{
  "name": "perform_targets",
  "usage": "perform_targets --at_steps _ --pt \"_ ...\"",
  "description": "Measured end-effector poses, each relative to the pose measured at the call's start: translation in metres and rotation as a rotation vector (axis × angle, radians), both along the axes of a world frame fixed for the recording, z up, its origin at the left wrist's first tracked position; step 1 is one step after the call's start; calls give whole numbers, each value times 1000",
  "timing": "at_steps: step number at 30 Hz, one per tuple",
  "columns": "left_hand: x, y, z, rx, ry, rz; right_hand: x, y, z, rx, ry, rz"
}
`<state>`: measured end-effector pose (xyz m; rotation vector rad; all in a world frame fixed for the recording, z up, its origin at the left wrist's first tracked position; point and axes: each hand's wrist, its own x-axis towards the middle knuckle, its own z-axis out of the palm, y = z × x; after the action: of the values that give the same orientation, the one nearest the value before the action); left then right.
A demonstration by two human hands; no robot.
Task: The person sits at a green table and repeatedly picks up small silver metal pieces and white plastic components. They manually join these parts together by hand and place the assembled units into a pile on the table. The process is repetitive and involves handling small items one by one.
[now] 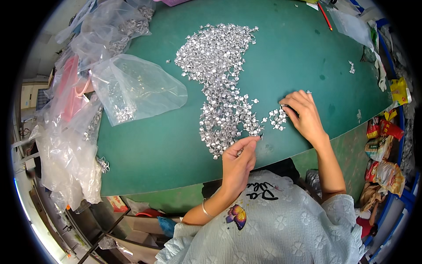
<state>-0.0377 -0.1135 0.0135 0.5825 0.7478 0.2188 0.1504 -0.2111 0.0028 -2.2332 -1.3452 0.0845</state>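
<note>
left hand (239, 160): fingertips pinched narrow, contents can't be told | right hand (306, 116): curled at small cluster (278, 119), grip can't be told | silver round-headed metal pieces (215, 55): heaped left, far-to-near, on green table (290, 48)

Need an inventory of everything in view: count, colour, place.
Table: 1, green, centre
Main pile: 1, silver parts, too many to count, mid-table
Small pile: 1, silver parts, right of main pile
Loose parts: a few, silver, table's right side
Clear bags: several, colourless, table's left side
Pen or pencil: 1, red, table's far right
Packets: several, mixed colours, beyond table's right edge
Rim clutter: uncounted, too blurred to name
Bracelet: 1, silvery, left wrist
Shirt: 1, pale, on person
Left hand: 1, bare, main pile's near end
Right hand: 1, bare, at small pile
</note>
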Motion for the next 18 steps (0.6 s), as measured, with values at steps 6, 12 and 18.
perform_targets --at_steps 6,12,18 --pt "-1 0 -2 12 -8 -3 1 -3 -2 43 56 -58" --pt "3 -2 -1 252 -44 -65 -42 -2 38 291 530 -9" --pt "4 -3 9 661 -113 -89 -69 -2 53 344 524 -35"
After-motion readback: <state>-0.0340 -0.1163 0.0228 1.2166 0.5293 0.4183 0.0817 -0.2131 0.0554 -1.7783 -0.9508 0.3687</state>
